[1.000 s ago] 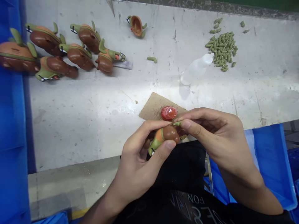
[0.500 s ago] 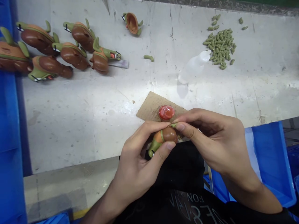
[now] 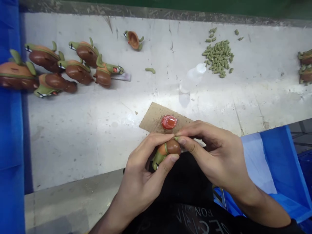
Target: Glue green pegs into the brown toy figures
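My left hand (image 3: 143, 174) is closed around a turtle figure (image 3: 173, 147) with a brown shell, orange band and green head, its head pointing down and left. Between the thumb and forefinger of my right hand (image 3: 214, 152) is a small green piece (image 3: 176, 138), pinched against the upper edge of the shell. Fingertips hide most of this piece and its contact with the figure. Just beyond my hands, a red cap-like dish (image 3: 169, 122) with something glossy in it rests on a piece of cardboard (image 3: 152, 116).
Several turtle figures (image 3: 78, 71) lie at the left, beside a blue bin (image 3: 11, 130). A hollow turtle part (image 3: 133, 39) and a bent green piece (image 3: 150, 70) lie farther back. A translucent bottle (image 3: 191, 79) stands near a pile of green pieces (image 3: 218, 55). Another blue bin (image 3: 278, 156) is at right.
The view has shifted, bringing more figures in at the right edge. Both hands keep the same hold on the turtle figure and the small green piece.
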Demonstrator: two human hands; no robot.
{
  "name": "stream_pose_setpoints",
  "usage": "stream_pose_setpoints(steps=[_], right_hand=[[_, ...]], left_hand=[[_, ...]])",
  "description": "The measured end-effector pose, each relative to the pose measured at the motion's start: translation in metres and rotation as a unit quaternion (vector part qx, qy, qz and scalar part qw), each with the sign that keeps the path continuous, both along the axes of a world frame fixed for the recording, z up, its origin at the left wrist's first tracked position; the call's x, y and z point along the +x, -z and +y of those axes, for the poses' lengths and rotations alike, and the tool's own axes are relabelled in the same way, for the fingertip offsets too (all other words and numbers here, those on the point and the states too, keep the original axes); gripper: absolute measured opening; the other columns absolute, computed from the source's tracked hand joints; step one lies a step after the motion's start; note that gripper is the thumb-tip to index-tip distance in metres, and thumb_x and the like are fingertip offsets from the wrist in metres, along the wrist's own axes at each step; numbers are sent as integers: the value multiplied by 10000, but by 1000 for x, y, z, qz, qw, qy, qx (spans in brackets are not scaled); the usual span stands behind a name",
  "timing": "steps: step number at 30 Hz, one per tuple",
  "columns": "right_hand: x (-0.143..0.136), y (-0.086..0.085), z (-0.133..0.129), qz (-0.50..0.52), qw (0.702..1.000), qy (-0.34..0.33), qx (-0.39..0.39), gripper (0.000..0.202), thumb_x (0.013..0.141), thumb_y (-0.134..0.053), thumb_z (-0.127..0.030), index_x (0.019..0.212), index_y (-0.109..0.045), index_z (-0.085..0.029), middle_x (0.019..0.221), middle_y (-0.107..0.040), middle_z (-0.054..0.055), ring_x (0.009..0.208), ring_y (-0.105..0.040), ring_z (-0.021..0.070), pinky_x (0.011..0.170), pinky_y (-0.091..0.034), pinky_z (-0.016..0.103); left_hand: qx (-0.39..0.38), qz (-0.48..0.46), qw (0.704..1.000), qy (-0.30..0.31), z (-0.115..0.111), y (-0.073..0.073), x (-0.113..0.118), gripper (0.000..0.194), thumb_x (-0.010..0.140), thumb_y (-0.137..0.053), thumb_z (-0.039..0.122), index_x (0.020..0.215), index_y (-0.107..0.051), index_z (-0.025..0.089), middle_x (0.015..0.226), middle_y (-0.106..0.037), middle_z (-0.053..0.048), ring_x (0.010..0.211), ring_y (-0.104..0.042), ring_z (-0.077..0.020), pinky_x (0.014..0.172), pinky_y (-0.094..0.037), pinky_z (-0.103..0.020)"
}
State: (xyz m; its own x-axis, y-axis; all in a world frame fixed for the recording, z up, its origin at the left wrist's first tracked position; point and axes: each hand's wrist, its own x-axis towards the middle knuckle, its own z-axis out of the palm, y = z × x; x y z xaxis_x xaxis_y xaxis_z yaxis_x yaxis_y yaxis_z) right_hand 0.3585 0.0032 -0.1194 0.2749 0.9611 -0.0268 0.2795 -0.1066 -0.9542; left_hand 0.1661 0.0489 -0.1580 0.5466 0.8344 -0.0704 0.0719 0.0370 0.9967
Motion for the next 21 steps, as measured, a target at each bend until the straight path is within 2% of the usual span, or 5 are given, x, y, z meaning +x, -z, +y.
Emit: stream_pose_setpoints(steps=[5, 8, 11, 15, 21], right_hand=[[19, -8, 10, -49, 998, -16, 37, 26, 1072, -849, -278, 1061, -872, -279, 1028, -877, 17, 933, -832, 215, 802, -694, 351], [61, 5, 31, -189, 974, 106, 58, 91, 1081, -801, -315, 1052, -873, -267, 1021, -861, 38, 884, -804, 223, 804, -682, 383], [115, 27, 57, -319, 927, 188, 59, 166, 1010, -733, -229, 1097, -875, -231, 1136, -836, 91, 839, -768, 234, 771, -664, 411], [156, 47, 79, -384, 906, 174, 46, 235, 977, -690, -206, 1115, -881, -209, 1127, -793, 114, 752, -693, 223, 834, -640, 459], [156, 46, 97, -417, 897, 140, 43, 215, 995, -711, -232, 1118, -885, -219, 1118, -771, 126, 799, -683, 257, 874, -622, 483]], left_hand=[[-52, -2, 997, -63, -4, -8, 5, 196, 1122, -762, 357, 1314, -784, 395, 1204, -812, 19, 1090, -785, -169, 952, -648, -246], [-105, 20, 985, -136, -5, -4, 2, 216, 1120, -757, 470, 1271, -774, 318, 1105, -800, -21, 988, -767, -186, 912, -649, -271], [-123, 4, 982, -146, -2, 10, -6, 296, 1111, -753, 506, 1279, -757, 261, 1079, -802, -67, 947, -775, -223, 822, -658, -301], [-88, 9, 990, -111, 1, 21, -11, 281, 1088, -790, 484, 1269, -750, 273, 1038, -821, -44, 875, -778, -198, 812, -668, -277], [-119, 78, 978, -150, -2, -1, 4, 363, 1084, -746, 622, 1230, -733, 291, 1077, -807, -30, 975, -743, -210, 952, -628, -314]])
